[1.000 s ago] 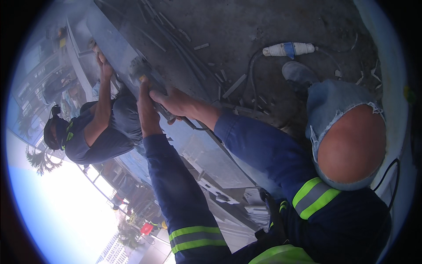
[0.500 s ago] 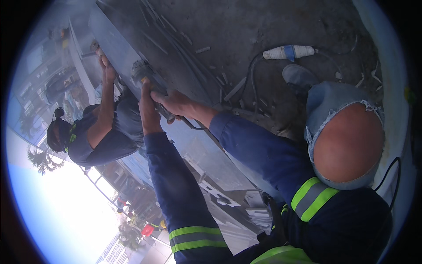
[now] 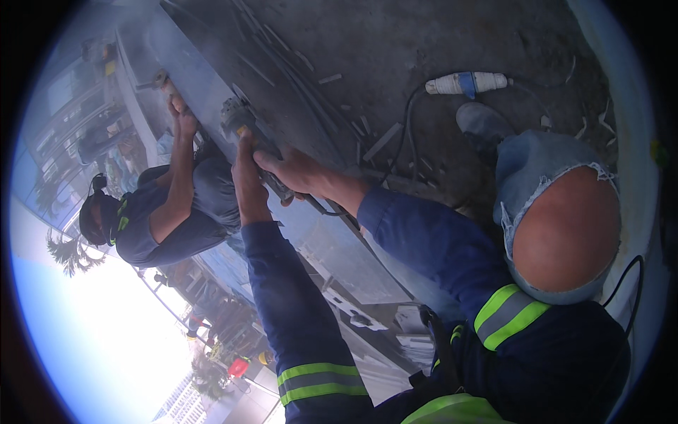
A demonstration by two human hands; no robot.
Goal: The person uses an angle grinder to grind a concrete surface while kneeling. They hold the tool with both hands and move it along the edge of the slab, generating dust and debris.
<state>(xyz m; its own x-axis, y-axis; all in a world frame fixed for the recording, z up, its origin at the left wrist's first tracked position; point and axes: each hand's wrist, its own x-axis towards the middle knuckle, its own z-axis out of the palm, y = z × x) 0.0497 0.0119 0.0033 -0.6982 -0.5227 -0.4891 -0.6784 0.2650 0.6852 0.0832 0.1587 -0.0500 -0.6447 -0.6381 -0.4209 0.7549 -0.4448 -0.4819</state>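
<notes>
Both my hands grip an angle grinder (image 3: 238,113), its head pointing away from me over a long grey panel (image 3: 185,58). My left hand (image 3: 247,169) is wrapped around the front part of the grinder, just behind its head. Further back, my right hand (image 3: 300,173) closes around the rear of the body, where a dark cord trails off. The grinder's disc is hard to make out, so I cannot tell whether it touches the panel. Pale dust hazes the far end.
Across the panel, a crouching co-worker (image 3: 159,205) in dark clothes holds another power tool (image 3: 164,79). A white and blue cable connector (image 3: 466,84) lies on the dusty floor near my shoe (image 3: 484,121). Strips and offcuts (image 3: 383,143) are scattered alongside the panel.
My hands and the grinder have shifted slightly to the right, still gripping the same way. The co-worker's hands and tool have also moved a little to the right.
</notes>
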